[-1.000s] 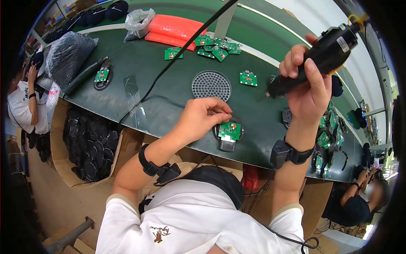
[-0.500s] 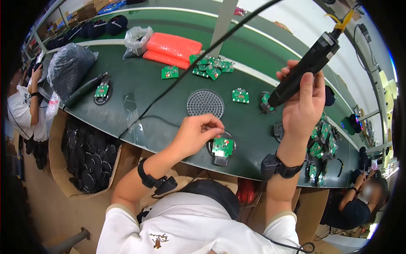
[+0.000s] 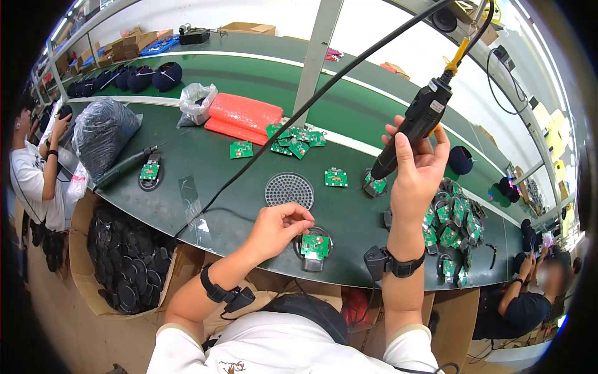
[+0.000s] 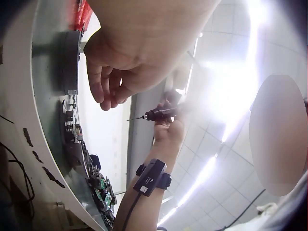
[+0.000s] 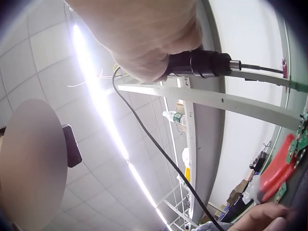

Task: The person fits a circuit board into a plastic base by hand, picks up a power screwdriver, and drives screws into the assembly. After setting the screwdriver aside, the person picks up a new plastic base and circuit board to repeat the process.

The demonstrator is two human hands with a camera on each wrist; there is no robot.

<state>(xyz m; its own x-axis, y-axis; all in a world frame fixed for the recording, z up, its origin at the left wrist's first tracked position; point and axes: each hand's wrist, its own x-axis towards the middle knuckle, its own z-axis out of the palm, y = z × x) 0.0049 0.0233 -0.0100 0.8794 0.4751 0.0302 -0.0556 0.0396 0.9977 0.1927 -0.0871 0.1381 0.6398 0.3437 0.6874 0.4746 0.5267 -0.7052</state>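
In the head view my left hand [image 3: 272, 232] is beside a green circuit board [image 3: 315, 247] on a round black part near the table's front edge. Its thumb and forefinger meet at the board's upper left; whether they pinch something small cannot be told. The left wrist view shows those fingers [image 4: 107, 98] curled together. My right hand [image 3: 416, 177] grips a black electric screwdriver [image 3: 418, 115], raised to the right above the table, clear of the board. Its thin bit shows in the right wrist view, pointing away from the hand [image 5: 144, 53].
A perforated round disc [image 3: 289, 191] lies behind the board. Another board [image 3: 336, 177] is further back, and a pile of boards [image 3: 450, 230] lies right. Pink bubble wrap [image 3: 245, 116] is at the back. A black cable [image 3: 274, 137] crosses the view. A carton of black parts [image 3: 128, 255] stands left.
The head view has tilted up, so the table things appear lower. My right hand has turned the screwdriver more upright and brought it leftward. My left hand stays beside the same board.
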